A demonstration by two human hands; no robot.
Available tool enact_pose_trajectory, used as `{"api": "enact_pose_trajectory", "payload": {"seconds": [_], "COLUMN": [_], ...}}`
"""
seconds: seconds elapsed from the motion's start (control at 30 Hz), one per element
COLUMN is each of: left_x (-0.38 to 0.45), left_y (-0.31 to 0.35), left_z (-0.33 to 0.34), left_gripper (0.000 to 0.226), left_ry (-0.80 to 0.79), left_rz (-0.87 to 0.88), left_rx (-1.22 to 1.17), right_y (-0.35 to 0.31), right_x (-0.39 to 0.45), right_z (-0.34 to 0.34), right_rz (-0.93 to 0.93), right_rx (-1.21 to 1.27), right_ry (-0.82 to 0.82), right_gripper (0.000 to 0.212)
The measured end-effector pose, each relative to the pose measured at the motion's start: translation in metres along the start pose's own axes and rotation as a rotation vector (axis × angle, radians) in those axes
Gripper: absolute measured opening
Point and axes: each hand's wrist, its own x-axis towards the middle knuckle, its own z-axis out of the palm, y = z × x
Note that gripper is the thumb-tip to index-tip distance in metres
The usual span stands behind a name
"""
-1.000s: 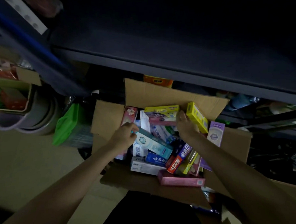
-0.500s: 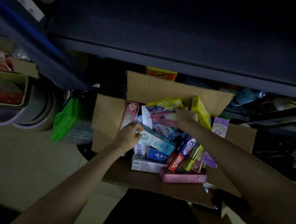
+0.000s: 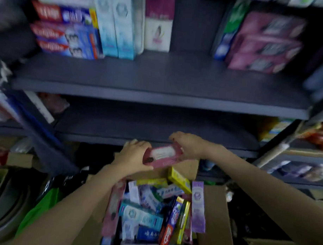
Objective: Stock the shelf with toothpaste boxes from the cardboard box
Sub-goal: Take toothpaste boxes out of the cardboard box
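A pink toothpaste box (image 3: pixel 165 156) is held level above the open cardboard box (image 3: pixel 216 216), just in front of the lower dark shelf (image 3: pixel 138 125). My left hand (image 3: pixel 134 156) grips its left end and my right hand (image 3: pixel 189 146) grips its right end. The cardboard box below is full of several mixed toothpaste boxes, among them a purple one (image 3: pixel 198 206) and a teal one (image 3: pixel 141 216). The upper shelf (image 3: pixel 158 80) holds upright and stacked toothpaste boxes.
Red-and-blue boxes (image 3: pixel 66 33) and pale blue boxes (image 3: pixel 116 25) stand at the upper shelf's left, pink boxes (image 3: pixel 266 41) at its right. A green bag (image 3: pixel 42 208) lies left of the cardboard box. More stocked shelves (image 3: pixel 302 164) stand at the right.
Both hands have lifted out of the cardboard box with the pink toothpaste box. The view has swung upward, so the stocked upper shelf is in sight.
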Motion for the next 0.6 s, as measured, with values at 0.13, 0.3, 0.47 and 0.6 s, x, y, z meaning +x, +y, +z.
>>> {"api": "enact_pose_trajectory", "payload": {"seconds": [0.13,0.3,0.47,0.6], "left_x": [0.023,0.049,0.071,0.081], "left_y": [0.041,0.094,0.142,0.16], "left_z": [-0.053,-0.103,-0.136,-0.138], "left_gripper": [0.054,0.056,0.053,0.047], "left_ry": [0.314,0.525,0.75,0.764], "left_rz": [0.22,0.415,0.456,0.351], "left_rx": [0.086,0.261,0.043,-0.05], "right_y": [0.005,0.018,0.063,0.115], "right_x": [-0.048,-0.085,-0.117,-0.119], "right_z": [-0.036,-0.067,-0.11,-0.128], "right_rz": [0.08,0.158,0.336,0.543], "right_rx": [-0.165,-0.225,-0.233,-0.248], "right_ry": [0.226,0.42,0.63,0.678], "right_gripper": [0.054,0.052,0.054,0.054]}}
